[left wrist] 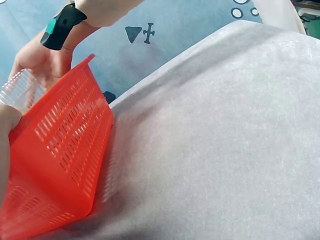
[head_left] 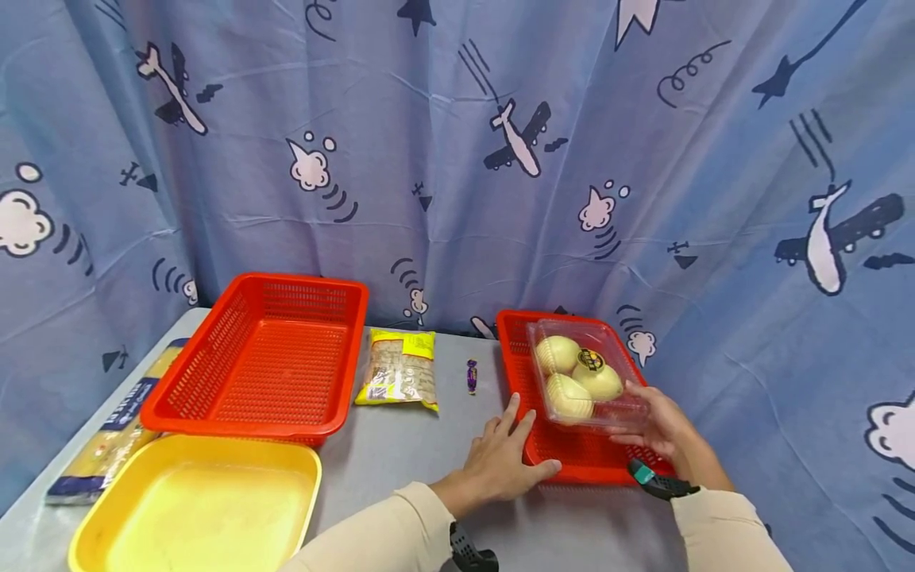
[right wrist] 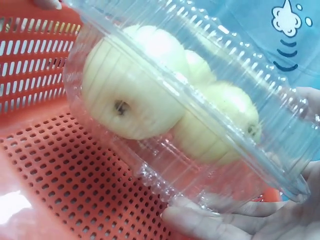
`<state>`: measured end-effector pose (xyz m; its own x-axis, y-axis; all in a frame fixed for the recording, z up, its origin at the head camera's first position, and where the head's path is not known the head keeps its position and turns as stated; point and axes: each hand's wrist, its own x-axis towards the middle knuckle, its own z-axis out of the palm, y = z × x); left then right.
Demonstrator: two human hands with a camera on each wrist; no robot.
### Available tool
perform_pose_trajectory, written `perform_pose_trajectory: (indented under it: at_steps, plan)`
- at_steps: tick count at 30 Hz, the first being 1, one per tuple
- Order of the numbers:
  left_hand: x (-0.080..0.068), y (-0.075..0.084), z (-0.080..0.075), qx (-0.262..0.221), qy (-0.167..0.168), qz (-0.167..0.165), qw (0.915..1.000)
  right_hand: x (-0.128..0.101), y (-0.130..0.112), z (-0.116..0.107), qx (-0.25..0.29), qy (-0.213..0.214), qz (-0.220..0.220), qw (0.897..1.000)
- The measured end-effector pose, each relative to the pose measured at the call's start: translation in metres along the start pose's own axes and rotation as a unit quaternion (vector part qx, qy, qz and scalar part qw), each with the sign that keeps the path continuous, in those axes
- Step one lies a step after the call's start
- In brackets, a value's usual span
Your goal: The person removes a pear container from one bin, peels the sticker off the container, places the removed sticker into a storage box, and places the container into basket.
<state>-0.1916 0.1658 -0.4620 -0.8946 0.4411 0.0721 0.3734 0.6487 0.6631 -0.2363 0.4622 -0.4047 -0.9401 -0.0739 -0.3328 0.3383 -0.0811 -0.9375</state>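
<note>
My right hand (head_left: 661, 425) grips the right edge of a clear plastic fruit box (head_left: 611, 338), fingers beneath it and thumb on its side. Three pale yellow round fruits (right wrist: 135, 82) are inside, and a dark round label is on the lid. Tilted, the box is over the smaller red basket (head_left: 586, 461), partly within its rim; in the right wrist view its lower side is close over the perforated floor. My left hand (head_left: 496, 457) rests at the basket's near left corner, fingers spread along the left rim and thumb on the front rim.
On the left stand a larger red basket (head_left: 236, 429) and a yellow tray (head_left: 314, 477) in front of it. A long blue-and-yellow packet (head_left: 114, 433) lies beside them. A yellow-edged food bag (head_left: 400, 369) and a small purple-wrapped sweet (head_left: 472, 377) lie mid-table. A patterned curtain (head_left: 443, 159) hangs behind.
</note>
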Motion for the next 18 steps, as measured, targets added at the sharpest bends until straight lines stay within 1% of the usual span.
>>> perform_pose_trajectory:
  at_steps: [13, 18]
  plan:
    - [0.001, 0.004, -0.001, 0.001, 0.009, 0.0, 1.0, -0.018, -0.019, 0.013, 0.008, -0.031, -0.015, 0.999]
    - [0.001, 0.008, -0.005, 0.0, 0.004, -0.004, 1.0, -0.024, -0.027, 0.019, 0.002, -0.024, -0.014, 1.0]
